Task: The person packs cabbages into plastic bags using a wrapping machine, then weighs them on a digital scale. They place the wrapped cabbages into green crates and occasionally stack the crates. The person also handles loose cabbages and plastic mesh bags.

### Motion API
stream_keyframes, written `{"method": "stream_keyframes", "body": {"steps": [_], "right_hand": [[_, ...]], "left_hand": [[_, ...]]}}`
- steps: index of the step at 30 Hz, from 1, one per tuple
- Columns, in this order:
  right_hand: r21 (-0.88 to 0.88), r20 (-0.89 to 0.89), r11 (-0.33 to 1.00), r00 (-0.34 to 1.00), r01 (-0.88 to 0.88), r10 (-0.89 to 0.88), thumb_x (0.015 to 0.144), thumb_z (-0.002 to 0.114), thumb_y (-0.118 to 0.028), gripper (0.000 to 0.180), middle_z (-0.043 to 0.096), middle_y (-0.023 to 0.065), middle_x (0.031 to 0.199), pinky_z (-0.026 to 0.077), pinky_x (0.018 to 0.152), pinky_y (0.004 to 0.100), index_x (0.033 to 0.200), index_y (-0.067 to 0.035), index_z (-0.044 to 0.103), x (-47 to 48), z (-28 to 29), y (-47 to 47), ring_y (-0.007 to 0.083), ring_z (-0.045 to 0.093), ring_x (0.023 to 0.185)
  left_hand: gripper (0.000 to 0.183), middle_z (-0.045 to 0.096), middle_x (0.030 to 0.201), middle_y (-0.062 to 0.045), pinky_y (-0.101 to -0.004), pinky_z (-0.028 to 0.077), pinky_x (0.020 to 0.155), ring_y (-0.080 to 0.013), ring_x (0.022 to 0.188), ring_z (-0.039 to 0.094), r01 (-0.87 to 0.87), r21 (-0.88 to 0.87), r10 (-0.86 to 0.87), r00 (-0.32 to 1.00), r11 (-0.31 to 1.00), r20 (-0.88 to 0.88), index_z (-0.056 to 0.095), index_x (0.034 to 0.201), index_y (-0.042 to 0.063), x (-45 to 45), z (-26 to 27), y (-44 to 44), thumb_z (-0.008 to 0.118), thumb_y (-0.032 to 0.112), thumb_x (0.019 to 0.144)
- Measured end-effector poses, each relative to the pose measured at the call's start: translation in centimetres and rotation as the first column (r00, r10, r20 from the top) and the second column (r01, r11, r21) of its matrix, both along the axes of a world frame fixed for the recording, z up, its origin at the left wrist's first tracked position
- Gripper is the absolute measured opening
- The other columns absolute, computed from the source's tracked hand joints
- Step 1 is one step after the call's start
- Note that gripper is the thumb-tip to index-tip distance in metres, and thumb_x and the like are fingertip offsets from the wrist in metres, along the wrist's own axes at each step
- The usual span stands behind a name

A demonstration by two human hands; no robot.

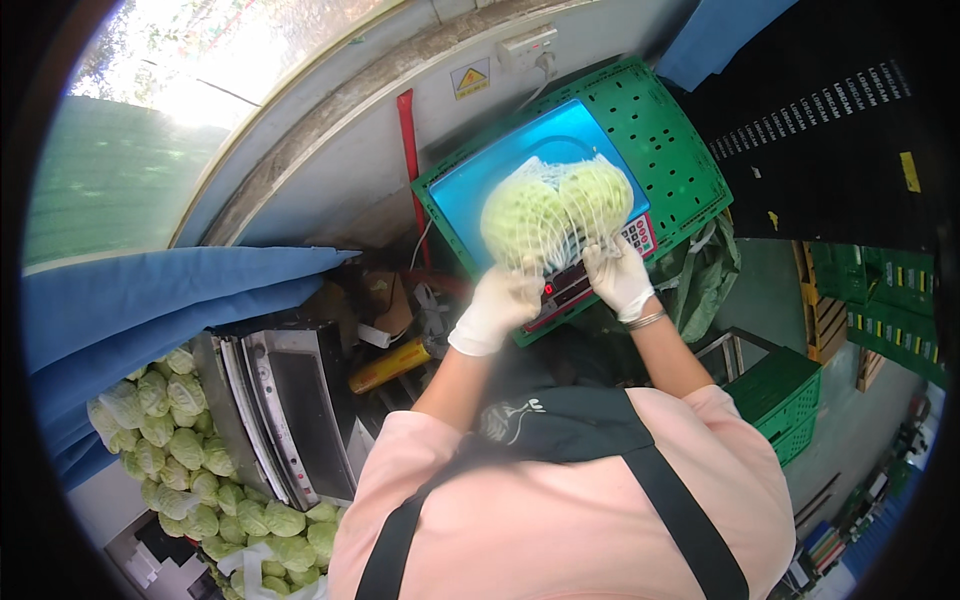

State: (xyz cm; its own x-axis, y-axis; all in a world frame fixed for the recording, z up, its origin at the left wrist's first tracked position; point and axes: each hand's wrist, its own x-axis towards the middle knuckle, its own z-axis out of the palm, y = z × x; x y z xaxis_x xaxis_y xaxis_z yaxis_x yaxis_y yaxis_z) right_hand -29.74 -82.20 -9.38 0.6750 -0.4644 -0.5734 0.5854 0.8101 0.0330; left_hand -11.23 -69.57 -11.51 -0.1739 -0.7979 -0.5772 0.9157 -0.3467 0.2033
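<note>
Two pale green cabbages in a white mesh net (559, 210) are over the blue pan (469, 191) of a digital scale; whether they rest on it I cannot tell. My left hand (502, 306), in a whitish glove, grips the near left edge of the net. My right hand (619, 277), gloved too, holds the net's near right edge. Between my hands the scale's red display digit shows in part, and its keypad (640, 236) lies beyond my right hand. An upturned green plastic crate (667, 150) lies under the scale.
A heap of cabbages (180, 442) lies at the lower left, beside a metal appliance (300, 412). A yellow roll (390, 366) is left of my left forearm. A red pole (409, 150) leans at the wall near a power socket (529, 49). More green crates (780, 390) stand at the right.
</note>
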Motion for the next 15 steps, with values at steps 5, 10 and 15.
{"method": "stream_keyframes", "body": {"steps": [5, 10, 15], "right_hand": [[0.061, 0.084, 0.997, 0.995, 0.052, -0.057, 0.1, 0.052, -0.031, 0.028, 0.068, 0.0073, 0.088, 0.058, 0.074, 0.029, 0.101, -0.006, 0.063, 2.5, 2.2, 2.4, 0.0155, 0.065, 0.075], [-0.389, -0.262, 0.746, 0.841, -0.54, 0.472, 0.103, 0.039, -0.042, 0.049, 0.07, 0.0093, 0.087, 0.048, 0.051, 0.022, 0.1, -0.002, 0.067, 0.7, 8.2, -1.6, 0.0134, 0.062, 0.061], [-0.728, -0.681, 0.29, 0.608, -0.621, -0.407, 0.091, 0.066, -0.019, 0.039, 0.064, 0.0077, 0.105, 0.049, 0.078, 0.0243, 0.124, -0.003, 0.053, -1.6, 5.6, -10.0, 0.0115, 0.06, 0.093]], "left_hand": [[0.046, 0.065, 0.107, 0.001, -0.0328, 0.053, 0.083, -0.0142, 0.081, 0.06, -0.347, 0.353, 0.495, 0.643, 0.869, -0.584, 0.053, 0.129, 0.008, -0.8, 4.6, -2.2, 0.04, 0.043, 0.102], [0.048, 0.068, 0.091, -0.011, -0.0299, 0.052, 0.067, -0.0184, 0.071, 0.061, -0.005, -0.012, 0.006, 0.997, 1.0, 0.073, 0.063, 0.114, 0.004, -0.3, 9.9, -0.8, 0.044, 0.046, 0.1], [0.072, 0.058, 0.117, -0.02, -0.0375, 0.048, 0.09, -0.0263, 0.105, 0.059, -0.029, -0.254, 0.222, -0.399, 0.967, 0.89, 0.053, 0.126, -0.003, 8.1, 6.9, -2.6, 0.081, 0.037, 0.073]]}}
